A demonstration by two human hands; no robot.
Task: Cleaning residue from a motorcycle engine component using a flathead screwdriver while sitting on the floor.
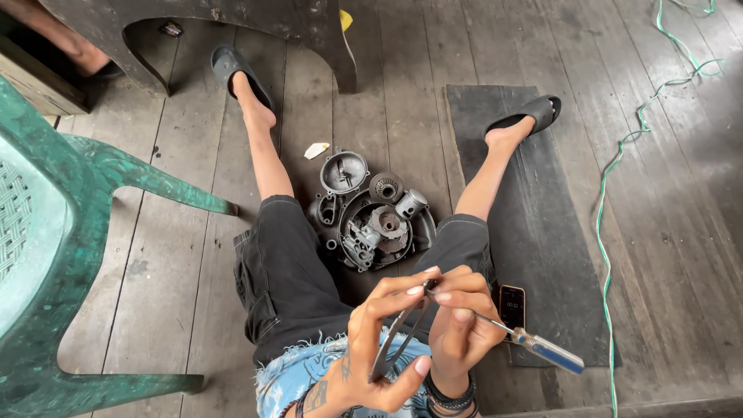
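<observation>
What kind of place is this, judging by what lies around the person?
Probably an informal home repair spot on a wooden plank floor: metal engine parts lie between the legs, beside a black rubber mat and a green plastic chair.

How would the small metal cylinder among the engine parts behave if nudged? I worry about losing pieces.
The small metal cylinder looks rigid and fairly heavy for its size. Being round, it could roll across the plank floor, possibly toward a gap.

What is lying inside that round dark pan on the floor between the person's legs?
The round pan holds grey metal engine parts: a carburettor-like body, a round toothed piece and a small silvery cylinder. Whatever lies beneath them on the pan's bottom is covered.
</observation>
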